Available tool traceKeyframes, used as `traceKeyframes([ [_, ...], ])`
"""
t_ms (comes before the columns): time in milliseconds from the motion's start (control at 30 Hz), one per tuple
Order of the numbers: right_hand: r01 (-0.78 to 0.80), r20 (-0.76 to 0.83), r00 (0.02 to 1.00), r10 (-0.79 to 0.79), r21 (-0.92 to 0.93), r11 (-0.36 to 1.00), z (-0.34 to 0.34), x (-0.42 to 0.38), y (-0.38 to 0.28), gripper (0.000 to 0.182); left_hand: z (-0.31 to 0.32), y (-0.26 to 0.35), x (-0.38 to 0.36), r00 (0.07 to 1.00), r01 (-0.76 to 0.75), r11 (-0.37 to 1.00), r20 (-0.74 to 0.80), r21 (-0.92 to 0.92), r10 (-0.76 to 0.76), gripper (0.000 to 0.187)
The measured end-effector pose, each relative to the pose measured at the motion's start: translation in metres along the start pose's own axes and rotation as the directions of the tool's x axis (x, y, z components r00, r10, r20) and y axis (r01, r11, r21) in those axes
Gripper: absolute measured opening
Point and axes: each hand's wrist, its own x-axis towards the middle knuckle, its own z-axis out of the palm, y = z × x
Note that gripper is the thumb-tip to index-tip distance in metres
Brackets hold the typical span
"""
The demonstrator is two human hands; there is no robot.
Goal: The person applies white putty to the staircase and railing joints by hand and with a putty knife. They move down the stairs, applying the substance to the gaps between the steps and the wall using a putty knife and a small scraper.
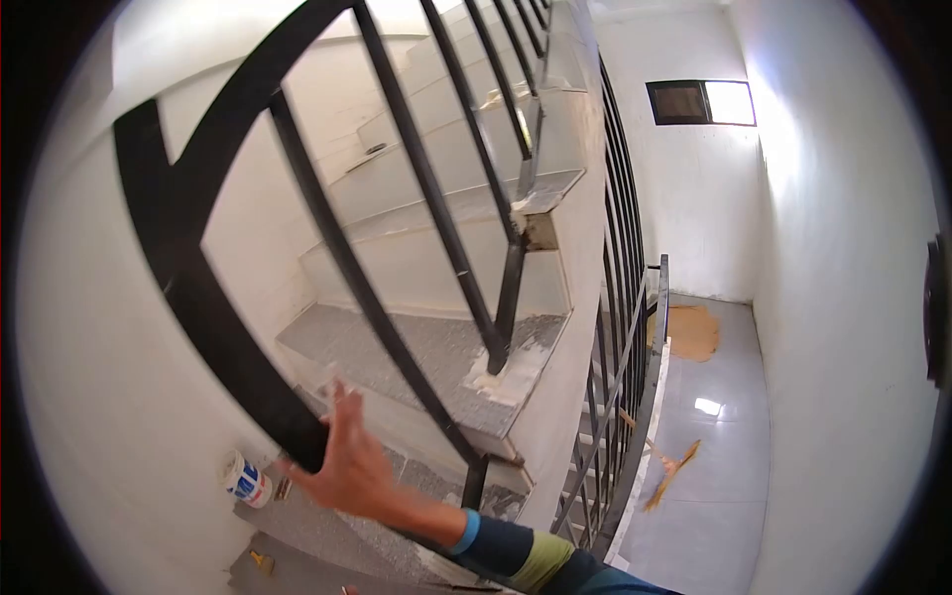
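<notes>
My right hand (349,464) reaches in from the lower right, in a dark sleeve with a blue cuff and a green band. It is open at the lower part of a thick black railing post (223,342), its fingers stretched upward and its thumb out to the left. The hand covers part of the post, so firm contact cannot be made out. Thin black balusters (342,248) slant down to the stair treads. White filler (506,379) surrounds one baluster foot. Only a speck of skin, perhaps my left hand (349,590), shows at the bottom edge.
A white bucket (245,480) stands on the stairs by the left wall. A yellow-handled brush or scraper (262,562) lies on a lower step. Right of the stair side, another railing (623,397) descends; a broom-like thing (674,474) and brown patch (692,332) are on the tiled floor.
</notes>
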Motion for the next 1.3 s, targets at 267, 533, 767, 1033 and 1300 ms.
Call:
traceKeyframes([
  [267,0.053,-0.085,0.995,-0.053,-0.006,0.999,0.000,0.001,-0.006,0.115,-0.070,0.030,-0.074,0.877,-0.015,0.995,-0.477,0.102,0.062,0.021],
  [533,0.127,-0.191,0.970,-0.147,-0.115,0.985,0.004,0.003,0.004,0.098,-0.145,0.037,-0.201,0.687,0.004,0.996,-0.723,-0.090,-0.069,0.029],
  [767,0.147,-0.136,0.981,-0.136,0.067,0.987,0.000,0.007,0.007,0.067,-0.196,0.023,-0.267,0.603,-0.052,0.994,-0.790,0.097,0.109,0.033],
  [1033,0.144,-0.111,0.982,-0.153,-0.088,0.986,0.000,0.010,0.003,0.049,-0.200,0.060,-0.285,0.631,-0.040,0.967,-0.744,0.251,0.219,0.030],
  [1300,0.112,-0.095,0.989,-0.118,-0.060,0.992,-0.006,0.012,0.007,0.048,-0.195,0.072,-0.299,0.629,-0.083,0.974,-0.747,0.213,0.217,0.030],
])
